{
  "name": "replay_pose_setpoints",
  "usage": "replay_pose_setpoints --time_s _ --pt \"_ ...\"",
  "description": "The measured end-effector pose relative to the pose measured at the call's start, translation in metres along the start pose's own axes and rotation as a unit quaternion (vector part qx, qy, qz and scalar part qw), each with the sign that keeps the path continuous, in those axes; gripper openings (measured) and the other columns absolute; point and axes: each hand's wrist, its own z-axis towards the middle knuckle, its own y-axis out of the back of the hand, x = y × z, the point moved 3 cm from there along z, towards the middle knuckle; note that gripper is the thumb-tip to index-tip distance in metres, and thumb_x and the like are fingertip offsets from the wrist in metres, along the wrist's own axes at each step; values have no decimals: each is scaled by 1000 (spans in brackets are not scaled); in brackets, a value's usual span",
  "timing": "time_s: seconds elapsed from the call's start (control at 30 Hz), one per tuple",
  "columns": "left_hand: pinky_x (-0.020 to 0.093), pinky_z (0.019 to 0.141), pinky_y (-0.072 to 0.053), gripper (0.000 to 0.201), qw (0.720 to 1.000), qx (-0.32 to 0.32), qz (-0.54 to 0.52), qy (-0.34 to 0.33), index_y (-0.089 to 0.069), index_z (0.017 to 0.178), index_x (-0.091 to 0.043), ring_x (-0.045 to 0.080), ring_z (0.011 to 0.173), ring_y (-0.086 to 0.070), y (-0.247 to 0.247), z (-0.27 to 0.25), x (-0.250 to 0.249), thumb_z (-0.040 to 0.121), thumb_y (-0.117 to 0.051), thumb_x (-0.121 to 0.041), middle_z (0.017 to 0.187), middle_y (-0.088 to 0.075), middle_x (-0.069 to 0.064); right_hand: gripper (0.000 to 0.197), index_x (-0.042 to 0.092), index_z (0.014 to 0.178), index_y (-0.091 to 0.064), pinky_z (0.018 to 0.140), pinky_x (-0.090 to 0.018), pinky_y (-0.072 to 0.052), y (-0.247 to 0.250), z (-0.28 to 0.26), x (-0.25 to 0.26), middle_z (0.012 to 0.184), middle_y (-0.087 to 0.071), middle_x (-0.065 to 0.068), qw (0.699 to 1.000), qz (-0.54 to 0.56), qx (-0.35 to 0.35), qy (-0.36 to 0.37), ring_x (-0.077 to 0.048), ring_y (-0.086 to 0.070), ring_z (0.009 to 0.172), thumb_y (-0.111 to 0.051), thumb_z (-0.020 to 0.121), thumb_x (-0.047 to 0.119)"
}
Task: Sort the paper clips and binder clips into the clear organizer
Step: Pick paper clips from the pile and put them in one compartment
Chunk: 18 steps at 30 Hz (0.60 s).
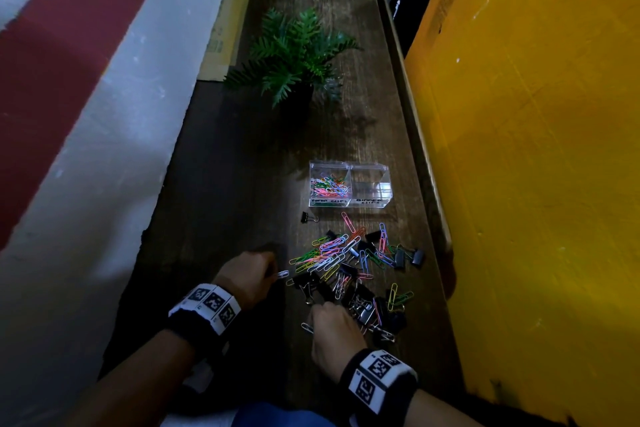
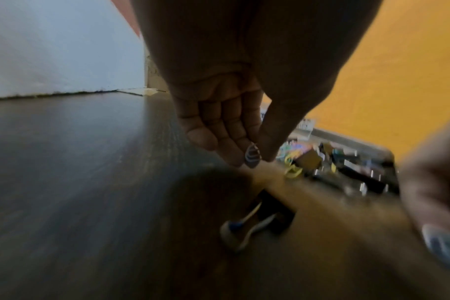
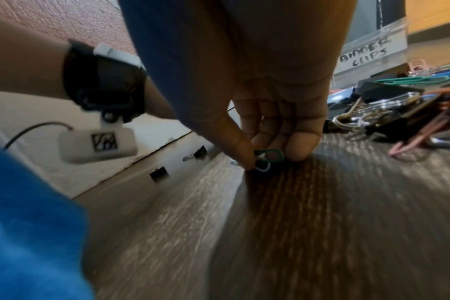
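Note:
A mixed pile of coloured paper clips and black binder clips (image 1: pixel 353 267) lies on the dark wooden table (image 1: pixel 225 184). Beyond it stands the clear organizer (image 1: pixel 349 189); its left compartment holds paper clips and the right one, labelled binder clips (image 3: pixel 368 54), looks empty. My left hand (image 1: pixel 273 272) pinches a pale paper clip (image 2: pixel 253 155) at the pile's left edge. At the pile's near edge my right hand (image 3: pixel 270 160) pinches a green paper clip (image 3: pixel 268 155) together with a pale one (image 3: pixel 262 167), low over the table. One binder clip (image 1: pixel 308 217) lies alone near the organizer.
A potted fern (image 1: pixel 298 55) stands farther back on the table. A white and red wall (image 1: pixel 104 114) runs along the left and a yellow panel (image 1: pixel 536 149) along the right, behind a raised wooden lip (image 1: pixel 412 135). Cardboard (image 1: pixel 225 35) leans at the back left.

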Motion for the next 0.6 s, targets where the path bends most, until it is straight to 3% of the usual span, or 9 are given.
replay_pose_setpoints --time_s 0.17,0.3,0.47,0.53,0.6 --pt "33 69 -52 11 988 -143 -39 -42 -59 85 -23 26 81 -65 43 11 -31 83 -62 -34 85 -69 3 28 8 109 -57 93 -38 -43 -2 -9 -3 115 -53 -11 999 5 7 37 -29 -49 108 -56 81 1" --pt "31 69 -50 6 971 -215 -23 -101 -61 88 -29 24 81 -63 88 44 -73 82 -63 -31 87 -68 0 20 14 103 -57 85 -34 -46 13 -15 -12 106 -59 -6 996 66 -2 59 -24 -55 101 -51 85 6" --pt "35 73 -53 12 972 -206 21 -110 -61 89 -28 25 86 -63 106 93 -87 81 -56 -21 91 -68 -1 12 25 96 -58 77 -31 -48 58 -1 -38 96 -65 3 988 120 -82 54 -17 -60 88 -54 86 21" --pt "37 77 -53 10 977 -180 42 -105 -61 88 -31 25 90 -61 102 103 -85 82 -56 -25 93 -65 0 11 26 95 -58 73 -27 -47 80 13 -47 91 -66 4 984 109 -128 62 -14 -59 83 -59 86 21" --pt "36 82 -51 14 981 -160 50 -99 -62 98 -35 24 96 -57 94 106 -81 86 -57 -33 101 -60 0 11 24 94 -60 68 -21 -40 105 32 -53 88 -65 6 981 95 -158 59 -9 -55 77 -62 85 18"
